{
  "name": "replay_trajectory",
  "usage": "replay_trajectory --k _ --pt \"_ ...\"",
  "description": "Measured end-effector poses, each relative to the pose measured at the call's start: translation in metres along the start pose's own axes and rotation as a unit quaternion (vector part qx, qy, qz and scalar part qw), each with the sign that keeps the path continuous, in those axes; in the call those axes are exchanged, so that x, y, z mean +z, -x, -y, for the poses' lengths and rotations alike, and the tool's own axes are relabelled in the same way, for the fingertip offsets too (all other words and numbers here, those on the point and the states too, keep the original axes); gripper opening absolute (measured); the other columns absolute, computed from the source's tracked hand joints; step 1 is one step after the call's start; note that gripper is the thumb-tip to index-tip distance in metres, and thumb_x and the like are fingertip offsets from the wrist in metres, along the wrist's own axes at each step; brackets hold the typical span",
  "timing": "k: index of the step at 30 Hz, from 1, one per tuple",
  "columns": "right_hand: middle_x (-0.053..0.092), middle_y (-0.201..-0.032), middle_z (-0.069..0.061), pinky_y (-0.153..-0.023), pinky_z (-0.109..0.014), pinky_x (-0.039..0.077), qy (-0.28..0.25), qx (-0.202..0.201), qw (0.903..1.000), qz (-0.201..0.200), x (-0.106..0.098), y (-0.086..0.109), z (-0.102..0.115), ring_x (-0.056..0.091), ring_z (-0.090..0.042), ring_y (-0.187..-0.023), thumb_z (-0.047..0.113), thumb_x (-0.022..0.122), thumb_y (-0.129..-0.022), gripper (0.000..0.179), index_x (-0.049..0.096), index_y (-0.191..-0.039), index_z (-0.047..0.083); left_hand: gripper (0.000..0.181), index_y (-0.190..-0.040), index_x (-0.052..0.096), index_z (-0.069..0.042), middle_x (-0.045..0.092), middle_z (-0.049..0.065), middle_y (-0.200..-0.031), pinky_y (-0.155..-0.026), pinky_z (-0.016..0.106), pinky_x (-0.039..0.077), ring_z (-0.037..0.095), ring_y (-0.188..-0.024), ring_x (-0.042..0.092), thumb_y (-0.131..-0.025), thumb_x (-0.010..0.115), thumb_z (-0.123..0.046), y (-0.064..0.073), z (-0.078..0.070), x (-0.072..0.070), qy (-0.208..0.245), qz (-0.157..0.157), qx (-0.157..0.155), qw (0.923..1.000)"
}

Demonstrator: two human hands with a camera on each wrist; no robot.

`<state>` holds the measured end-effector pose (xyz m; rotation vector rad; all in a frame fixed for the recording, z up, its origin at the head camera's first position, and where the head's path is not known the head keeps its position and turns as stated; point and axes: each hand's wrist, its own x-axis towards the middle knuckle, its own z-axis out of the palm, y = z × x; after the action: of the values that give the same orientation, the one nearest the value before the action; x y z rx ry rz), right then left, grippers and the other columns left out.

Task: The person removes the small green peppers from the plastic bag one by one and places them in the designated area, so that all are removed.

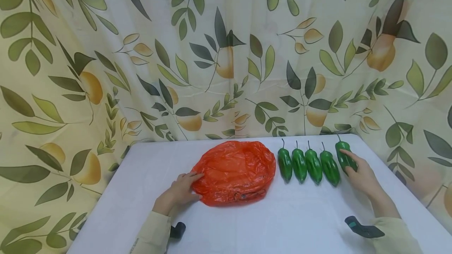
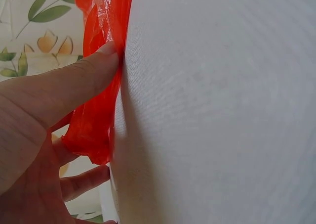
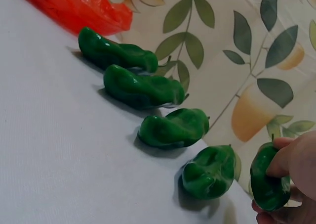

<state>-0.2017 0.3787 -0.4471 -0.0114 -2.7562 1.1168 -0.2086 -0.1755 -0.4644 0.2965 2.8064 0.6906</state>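
A crumpled red plastic bag (image 1: 234,171) lies spread on the white table. My left hand (image 1: 180,188) is at its left edge; in the left wrist view the thumb (image 2: 94,75) lies on one side of the red film (image 2: 96,120) and fingers show on the other. To the right of the bag, several glossy green peppers (image 1: 299,164) lie in a row, stems toward the back. My right hand (image 1: 361,173) grips the rightmost green pepper (image 1: 343,148) between thumb and fingers, also seen in the right wrist view. Whether this pepper touches the table cannot be told.
The white table (image 1: 268,226) ends at the back against a leaf-and-fruit patterned curtain (image 1: 233,58), which also hangs along both sides. Black devices (image 1: 363,228) are strapped at both wrists, by the light sleeves (image 1: 152,232).
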Motion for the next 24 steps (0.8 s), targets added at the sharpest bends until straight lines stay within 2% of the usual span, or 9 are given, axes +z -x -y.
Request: replay_trajectory --k 7,13,24 --pt "0.014 -0.152 -0.049 -0.105 -0.082 0.027 0.003 0.019 0.9996 0.019 0.001 -0.001 -0.009 0.023 -0.069 -0.137 -0.005 0.035 -0.097 0.061 0.022 -0.156 -0.006 0.076 -0.150 0.051 -0.025 0.046 0.008 -0.157 -0.101 0.065 0.050 0.039 -0.142 0.039 -0.082 0.084 -0.029 0.000 0.001 0.000 -0.003 0.000 0.007 1.0000" --pt "0.013 -0.152 -0.050 -0.108 -0.082 0.017 0.006 0.026 0.9991 0.032 0.003 -0.003 -0.019 0.013 -0.071 -0.138 -0.005 0.034 -0.095 0.062 0.021 -0.156 -0.007 0.075 -0.150 0.051 -0.025 0.046 0.008 -0.156 -0.102 0.066 0.049 0.039 -0.141 0.040 -0.082 0.084 -0.029 -0.001 0.002 0.000 0.002 -0.001 0.006 1.0000" --pt "0.015 -0.150 -0.051 -0.109 -0.081 0.017 0.025 0.035 0.9981 0.045 0.006 -0.002 -0.029 0.014 -0.071 -0.137 -0.005 0.035 -0.092 0.063 0.023 -0.154 -0.009 0.076 -0.150 0.050 -0.027 0.046 0.007 -0.157 -0.102 0.064 0.050 0.038 -0.142 0.040 -0.082 0.084 -0.032 -0.003 0.003 0.002 -0.003 0.001 0.000 1.0000"
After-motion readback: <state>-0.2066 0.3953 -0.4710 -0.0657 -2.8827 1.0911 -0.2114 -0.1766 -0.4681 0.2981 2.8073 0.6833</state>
